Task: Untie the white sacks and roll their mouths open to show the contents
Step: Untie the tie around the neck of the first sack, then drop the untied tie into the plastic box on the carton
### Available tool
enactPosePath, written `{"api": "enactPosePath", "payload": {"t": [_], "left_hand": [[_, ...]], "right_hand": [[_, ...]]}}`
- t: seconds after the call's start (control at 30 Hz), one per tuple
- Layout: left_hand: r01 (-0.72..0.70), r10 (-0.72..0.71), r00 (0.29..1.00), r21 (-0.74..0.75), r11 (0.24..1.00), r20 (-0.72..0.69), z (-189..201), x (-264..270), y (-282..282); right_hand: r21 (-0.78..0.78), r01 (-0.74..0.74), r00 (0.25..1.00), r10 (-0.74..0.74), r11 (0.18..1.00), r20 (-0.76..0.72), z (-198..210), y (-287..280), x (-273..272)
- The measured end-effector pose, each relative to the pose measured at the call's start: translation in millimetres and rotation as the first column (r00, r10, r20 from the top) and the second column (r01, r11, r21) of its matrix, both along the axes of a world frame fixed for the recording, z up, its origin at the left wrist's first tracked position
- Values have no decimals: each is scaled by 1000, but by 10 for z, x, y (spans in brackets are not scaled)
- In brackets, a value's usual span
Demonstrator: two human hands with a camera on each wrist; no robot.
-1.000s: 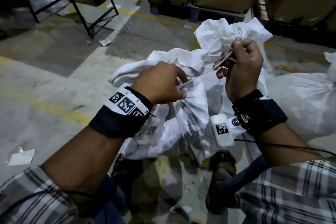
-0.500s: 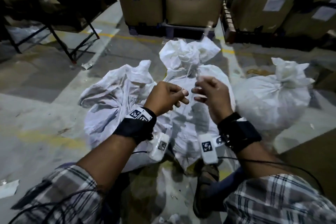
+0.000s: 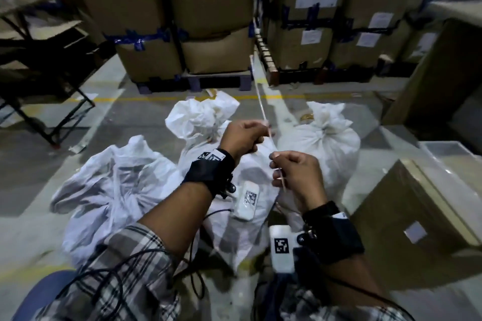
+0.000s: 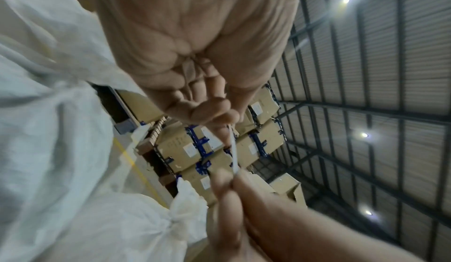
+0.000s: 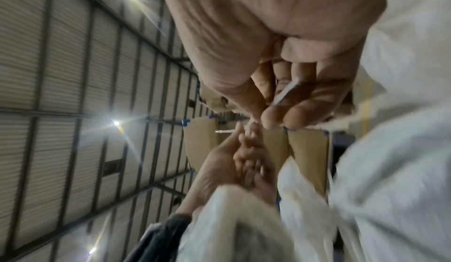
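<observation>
Three white sacks stand on the floor. The left sack (image 3: 112,185) is slack and crumpled, while the middle sack (image 3: 200,117) and right sack (image 3: 326,138) have bunched necks. Above the middle sack both hands hold a thin white tie strip (image 3: 271,142). My left hand (image 3: 257,138) pinches it farther out, and its free end (image 3: 257,86) sticks upward. My right hand (image 3: 276,161) pinches it nearer me, a short tail hanging below. The left wrist view shows the tie strip (image 4: 233,150) taut between both sets of fingertips. The strip (image 5: 285,92) also lies across my right fingers.
Stacked cardboard boxes (image 3: 214,15) on pallets line the back. A brown carton (image 3: 417,216) and a clear plastic bin (image 3: 448,150) stand close on the right. A black metal frame (image 3: 52,122) stands at the left. A yellow line (image 3: 146,98) crosses the grey floor behind the sacks.
Both hands have risen with the tie strip, and its free end now points up past the left hand. The head view has tilted up, so the boxes fill the top.
</observation>
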State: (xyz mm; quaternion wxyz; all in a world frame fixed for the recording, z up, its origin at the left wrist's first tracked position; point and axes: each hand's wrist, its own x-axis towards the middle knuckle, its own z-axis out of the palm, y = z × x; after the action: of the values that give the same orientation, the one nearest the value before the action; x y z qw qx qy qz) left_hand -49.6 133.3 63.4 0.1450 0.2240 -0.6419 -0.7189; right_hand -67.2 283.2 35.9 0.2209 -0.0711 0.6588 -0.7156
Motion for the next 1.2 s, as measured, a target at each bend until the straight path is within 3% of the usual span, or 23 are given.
{"api": "enactPosePath", "payload": {"t": [0.13, 0.3, 0.5, 0.7, 0.8, 0.93, 1.03, 1.2], "left_hand": [[-114, 112, 991, -19, 993, -78, 351, -511, 364], [47, -60, 996, -175, 984, -70, 487, -1044, 1080], [391, -364, 920, -263, 882, 147, 215, -1410, 2110], [478, -434, 878, -320, 818, 202, -18, -1645, 2707], [496, -428, 868, -384, 779, 251, -107, -1721, 2890], [517, -445, 856, -477, 711, 265, -210, -1806, 3075], [514, -441, 849, -644, 567, 290, -263, -1882, 3183], [523, -477, 788, -832, 184, 390, -388, -1947, 3394]], "right_hand": [[191, 25, 995, -6, 981, -102, 318, 827, -451], [371, 228, 966, -163, 900, -198, 405, 1726, -795], [509, 562, 825, -400, 652, -400, 362, 2667, -911], [523, 764, 642, -526, 378, -558, 373, 3473, -931], [571, 767, 625, -539, 291, -564, 334, 3687, -928], [674, 701, 682, -494, 233, -539, 250, 3768, -957], [726, 663, 717, -435, 182, -545, 228, 3723, -1032], [790, 586, 806, -232, 180, -545, 175, 3610, -1323]]}}
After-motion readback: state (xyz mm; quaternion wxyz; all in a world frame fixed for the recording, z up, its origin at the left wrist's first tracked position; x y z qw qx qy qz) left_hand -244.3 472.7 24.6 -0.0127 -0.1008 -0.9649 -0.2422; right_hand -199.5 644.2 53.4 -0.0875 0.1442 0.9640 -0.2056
